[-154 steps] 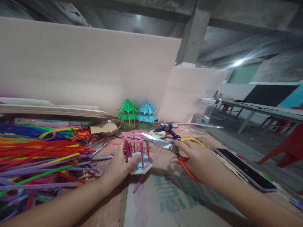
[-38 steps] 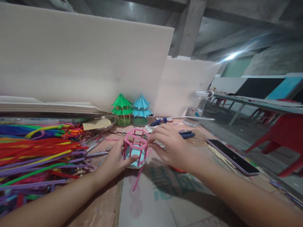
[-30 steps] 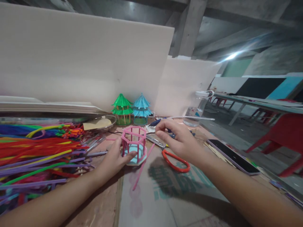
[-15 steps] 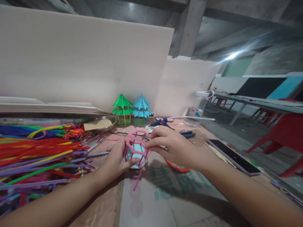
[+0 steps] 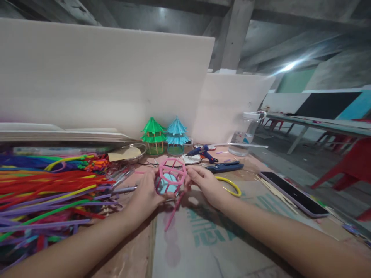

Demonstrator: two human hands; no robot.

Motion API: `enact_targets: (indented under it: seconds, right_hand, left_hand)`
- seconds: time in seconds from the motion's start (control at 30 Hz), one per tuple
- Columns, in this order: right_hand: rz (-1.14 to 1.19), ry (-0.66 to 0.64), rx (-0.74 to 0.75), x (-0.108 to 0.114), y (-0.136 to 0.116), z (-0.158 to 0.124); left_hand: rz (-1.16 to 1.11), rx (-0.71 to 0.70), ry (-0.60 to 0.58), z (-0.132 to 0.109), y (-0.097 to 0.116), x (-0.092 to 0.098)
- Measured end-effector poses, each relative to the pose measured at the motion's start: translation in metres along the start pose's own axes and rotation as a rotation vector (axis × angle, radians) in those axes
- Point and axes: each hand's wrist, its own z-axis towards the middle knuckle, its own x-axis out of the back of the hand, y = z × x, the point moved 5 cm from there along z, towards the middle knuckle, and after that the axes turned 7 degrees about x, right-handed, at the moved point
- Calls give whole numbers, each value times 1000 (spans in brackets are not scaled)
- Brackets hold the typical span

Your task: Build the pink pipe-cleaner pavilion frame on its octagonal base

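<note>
A pink hexagonal frame [image 5: 171, 176] of sticks on a light blue base is tilted toward me, its open top facing the camera. My left hand [image 5: 146, 191] grips its left side and base. My right hand [image 5: 204, 182] holds its right side with fingers closed on the sticks. A loose pink stick [image 5: 174, 211] lies on the cardboard sheet [image 5: 220, 239] just below the frame. Scissors with a yellow handle loop [image 5: 232, 185] lie under and beside my right hand.
A big pile of coloured pipe cleaners [image 5: 46, 189] fills the left. Green [image 5: 153, 136] and blue [image 5: 177, 135] pagoda models stand at the back by a white board. A blue glue gun [image 5: 202, 153], a blue cutter [image 5: 224, 167], a water bottle [image 5: 246, 133], a metal dish [image 5: 129, 153] and a phone [image 5: 294, 193] lie around.
My right hand put the scissors down, then came to the pink frame. Both hands have tipped the frame toward me. The camera has shifted slightly.
</note>
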Motion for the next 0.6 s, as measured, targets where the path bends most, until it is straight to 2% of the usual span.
enact_targets:
  seconds: [0.1, 0.27, 0.43, 0.6]
  right_hand:
    - [125, 29, -56, -7, 3, -9]
    - [264, 41, -145, -14, 5, -15]
    - [191, 50, -94, -15, 3, -15]
    - [131, 60, -31, -17, -1, -16]
  left_hand:
    - [9, -41, -42, 0, 4, 1]
    - [-127, -95, -227, 14, 21, 14]
    - [-238, 62, -299, 27, 33, 35]
    - [-213, 144, -397, 25, 41, 40]
